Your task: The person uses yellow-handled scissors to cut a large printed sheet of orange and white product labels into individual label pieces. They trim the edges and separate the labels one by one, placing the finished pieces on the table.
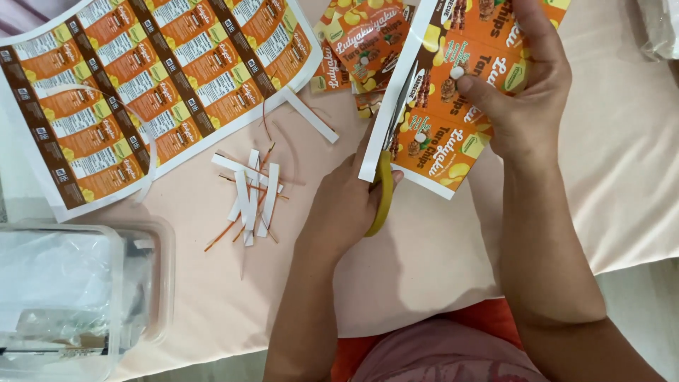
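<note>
A left hand (346, 201) grips yellow-handled scissors (385, 152) cutting along the white margin of an orange label sheet (453, 106), pinched taut by the right hand (527, 92); trimmed strips (249, 194) lie left of the scissors. Keeping the sheet taut should keep the cut straight.

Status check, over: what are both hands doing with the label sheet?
Left hand working yellow-handled scissors along white margin. Right hand holding orange printed label sheet up. Cut paper strips lie left, clear of the cut.

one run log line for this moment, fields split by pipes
left hand: scissors, cutting | right hand: holds label sheet | offcut strips left of scissors | surface: pink cloth
</note>
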